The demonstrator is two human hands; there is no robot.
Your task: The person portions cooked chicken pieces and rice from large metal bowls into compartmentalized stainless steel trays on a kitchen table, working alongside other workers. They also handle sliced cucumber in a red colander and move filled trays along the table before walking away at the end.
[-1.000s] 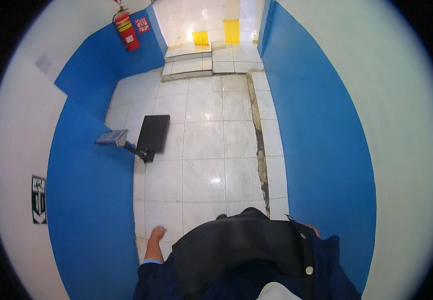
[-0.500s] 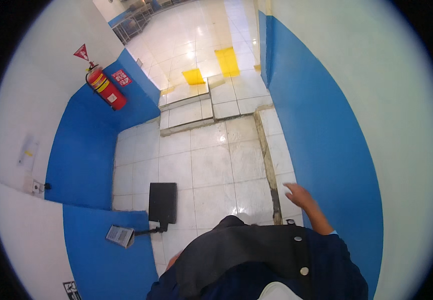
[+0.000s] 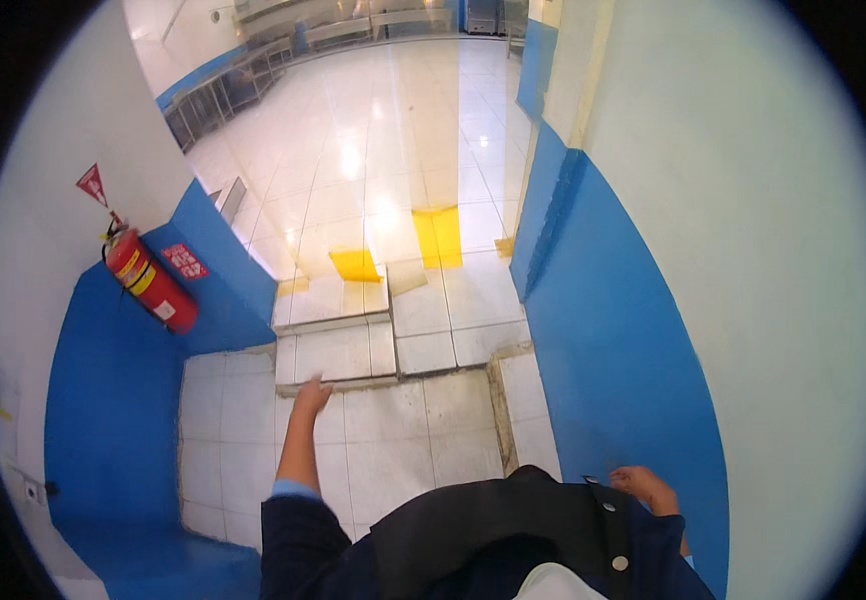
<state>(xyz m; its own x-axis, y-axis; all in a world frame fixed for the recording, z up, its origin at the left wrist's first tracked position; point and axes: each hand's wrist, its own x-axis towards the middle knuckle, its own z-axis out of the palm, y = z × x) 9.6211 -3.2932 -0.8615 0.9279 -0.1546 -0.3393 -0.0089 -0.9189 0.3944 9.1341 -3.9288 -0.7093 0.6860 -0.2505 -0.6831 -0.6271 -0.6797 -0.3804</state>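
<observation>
My left hand (image 3: 310, 395) is stretched out ahead of me on a bare forearm, above the foot of a low tiled step (image 3: 333, 355). No object shows in its loosely parted fingers, which are a little blurred. At my right side, my right hand (image 3: 648, 488) hangs close to the blue lower wall (image 3: 633, 380) with its fingers loosely bent. I see nothing held in it, and whether it touches the wall is unclear. A dark apron (image 3: 483, 520) covers my front.
Past the steps is a doorway with see-through strips and yellow pieces (image 3: 438, 237). Metal tables (image 3: 228, 95) line the room beyond. On the left wall hangs a red fire extinguisher (image 3: 153, 280). A tiled ledge (image 3: 533, 420) runs along the right wall.
I have moved forward, nearer the steps and doorway. My left hand has swung out ahead, while my right hand has come back beside my body. The black flat-topped stand has left the view.
</observation>
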